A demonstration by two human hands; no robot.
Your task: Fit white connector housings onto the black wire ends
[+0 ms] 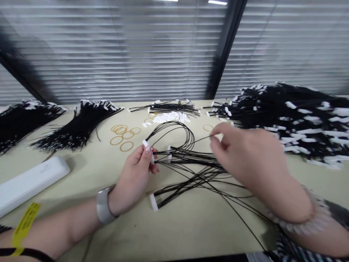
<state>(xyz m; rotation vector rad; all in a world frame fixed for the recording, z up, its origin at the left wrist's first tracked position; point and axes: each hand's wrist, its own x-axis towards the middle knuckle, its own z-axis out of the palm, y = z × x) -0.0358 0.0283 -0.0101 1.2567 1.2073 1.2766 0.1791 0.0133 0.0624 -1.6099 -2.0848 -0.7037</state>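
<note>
My left hand is closed on a white connector, pinching it between thumb and fingers. Black wires leave that connector; some curve up in a loop, others run right across the table. At the right, my right hand pinches the end of a thin black wire that stretches toward the loop. Just right of my left fingers, another white connector has wires lying beneath my right hand. A further white connector with black wires rests on the table nearer to me.
Yellow rubber bands lie behind my left hand. Small white connectors are heaped at the back. Wire bundles lie left, and a large wire pile fills the right. A white case sits at the left edge.
</note>
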